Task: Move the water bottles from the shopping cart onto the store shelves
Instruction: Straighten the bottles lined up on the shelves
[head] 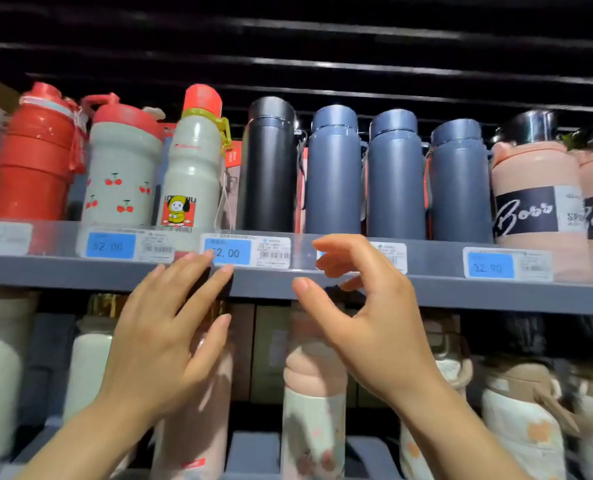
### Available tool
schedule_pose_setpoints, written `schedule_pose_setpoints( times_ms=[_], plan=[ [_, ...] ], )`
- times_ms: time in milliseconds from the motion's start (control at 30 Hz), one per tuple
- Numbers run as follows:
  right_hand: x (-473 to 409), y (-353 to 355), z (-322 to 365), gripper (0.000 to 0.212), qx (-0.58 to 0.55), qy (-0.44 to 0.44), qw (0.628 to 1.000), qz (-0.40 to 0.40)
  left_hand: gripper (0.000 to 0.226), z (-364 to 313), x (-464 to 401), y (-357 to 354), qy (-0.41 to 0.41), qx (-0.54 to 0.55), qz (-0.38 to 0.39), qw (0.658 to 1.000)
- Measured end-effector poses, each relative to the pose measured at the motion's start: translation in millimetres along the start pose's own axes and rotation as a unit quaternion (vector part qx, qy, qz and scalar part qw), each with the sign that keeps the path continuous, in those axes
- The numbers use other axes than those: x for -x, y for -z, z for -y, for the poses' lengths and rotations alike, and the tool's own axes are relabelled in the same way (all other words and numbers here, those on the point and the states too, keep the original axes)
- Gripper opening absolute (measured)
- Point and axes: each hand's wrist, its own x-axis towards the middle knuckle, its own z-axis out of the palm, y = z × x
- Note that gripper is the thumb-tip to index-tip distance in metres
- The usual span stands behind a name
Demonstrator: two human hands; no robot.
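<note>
The left hand (165,336) is raised in front of the shelving with fingers spread and straight, holding nothing, its fingertips at the grey edge of the upper shelf (80,271). The right hand (368,317) is beside it, empty too, fingers loosely curled with the thumb apart from them. Just above both hands, on that shelf, stand the water bottles: a matte black flask (269,168) with a cylindrical cap, then three slate-blue flasks (395,178) of the same shape, all upright in a row. Left of the black one is a cream bottle with a red cap (194,168) and a cartoon label. Blue price tags (227,252) line the shelf front. Lower-shelf bottles (314,393) are blurred, perhaps floral-patterned.
</note>
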Motion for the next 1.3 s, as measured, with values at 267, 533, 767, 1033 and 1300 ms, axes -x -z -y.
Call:
schedule_pose_setpoints(
  times_ms=[267, 533, 767, 1033, 1300],
  plan=[
    [26.4, -125.3, 54.7, 0.014, -0.064, -0.064, 0.986, 0.143, 0.027, 95.9, 70.8, 83.5, 0.035, 0.018, 0.06, 0.997],
    [62.0, -298.4, 127.7, 0.018, -0.073, -0.091, 0.97, 0.215, 0.033, 235.8, 182.4, 154.5, 0.178, -0.004, 0.062, 0.982],
    [84.0, -406.1, 178.7, 0.074, -0.085, -0.146, 0.965, 0.201, 0.061, 313.4, 244.3, 154.8, 0.283, -0.04, 0.165, 0.944],
    [76.6, -474.8, 182.9, 0.115, 0.016, -0.251, 0.951, 0.182, 0.049, 324.4, 263.5, 139.2, 0.235, -0.074, 0.179, 0.952],
    [76.5, -474.5, 171.2, 0.098, -0.044, -0.283, 0.937, 0.198, 0.047, 326.8, 263.4, 136.6, 0.231, -0.056, 0.151, 0.96]
  ],
)
